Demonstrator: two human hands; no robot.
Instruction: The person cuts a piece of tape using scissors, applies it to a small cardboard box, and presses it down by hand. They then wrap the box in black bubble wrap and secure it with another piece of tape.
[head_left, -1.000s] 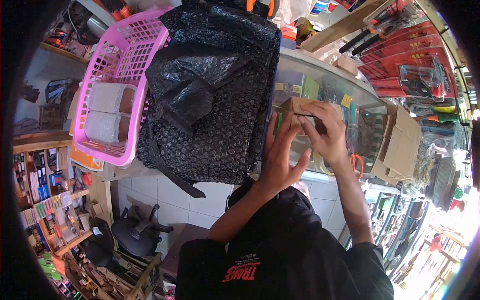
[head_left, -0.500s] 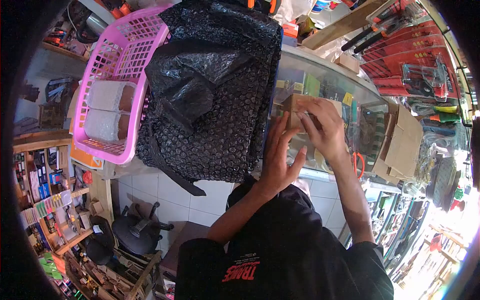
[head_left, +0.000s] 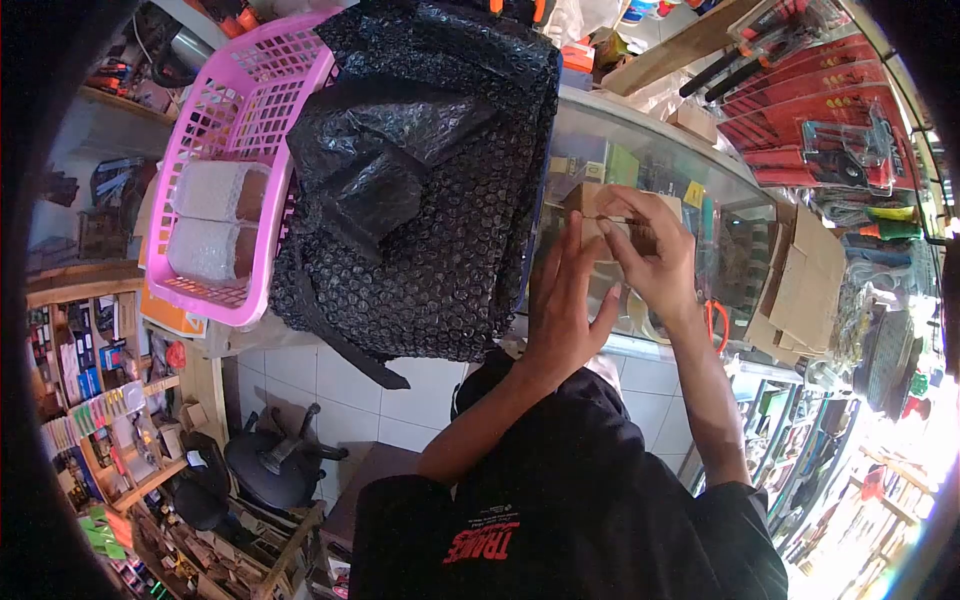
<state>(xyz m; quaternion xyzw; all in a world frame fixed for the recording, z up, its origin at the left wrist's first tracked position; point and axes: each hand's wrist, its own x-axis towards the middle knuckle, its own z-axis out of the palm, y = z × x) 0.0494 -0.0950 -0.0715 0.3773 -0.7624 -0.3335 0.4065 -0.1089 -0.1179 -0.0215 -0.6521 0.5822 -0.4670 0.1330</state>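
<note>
A small brown cardboard box [head_left: 578,200] rests on the glass-topped counter, mostly covered by my hands. My left hand [head_left: 570,325] lies against its near side, fingers stretched out and thumb apart, with the index fingertip touching the box. Over the top of the box my right hand [head_left: 655,255] is bent in, thumb and fingertips pinched together at its edge. Whatever is between those fingertips is too small to make out. To the left of both hands is a black bubble-wrap bundle [head_left: 450,240].
A pink plastic basket [head_left: 265,265] with bubble-wrapped packages stands at the left. Orange-handled scissors [head_left: 716,325] and flattened cardboard [head_left: 805,285] lie to the right on the glass counter [head_left: 650,140]. Packaged red saws [head_left: 820,110] hang at the back right. A black chair [head_left: 280,455] stands below.
My left fingers have slid slightly up along the box, the index finger now reaching its edge. My right hand has shifted a little, still pinching. The view has moved very slightly.
</note>
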